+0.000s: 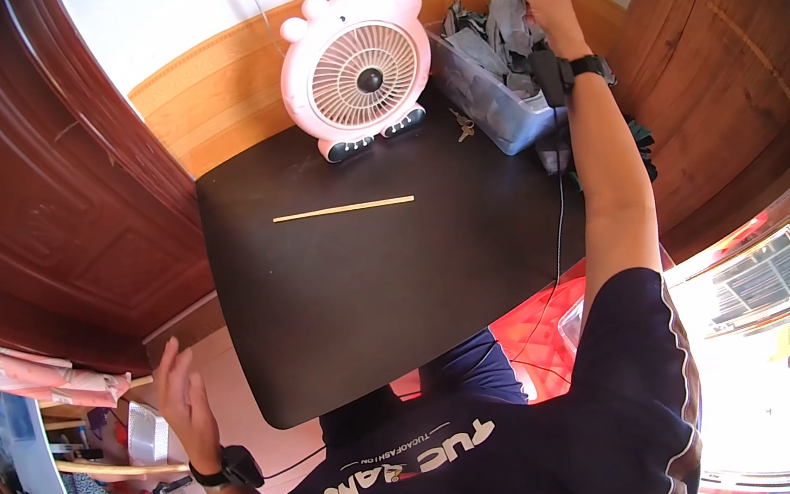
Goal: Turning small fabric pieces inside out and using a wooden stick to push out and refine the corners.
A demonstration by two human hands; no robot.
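Note:
My right hand (552, 11) reaches to the far right, its fingers closed on the upper edge of a thin grey piece of cloth (512, 16). That piece hangs upright over a translucent plastic bin (512, 132) heaped with more grey scraps. My left hand (186, 396) is held off the table's left side, fingers stretched out and holding nothing. On the black table (391, 288) a thin light wooden stick (343, 209) lies crosswise. Each wrist wears a dark strapped device.
A pink animal-shaped fan (362, 80) stands at the table's back edge. Small metal keys (465, 126) lie beside the bin. A cable (560, 234) runs from my right wrist across the table's right edge. A dark red door (94, 188) rises at left.

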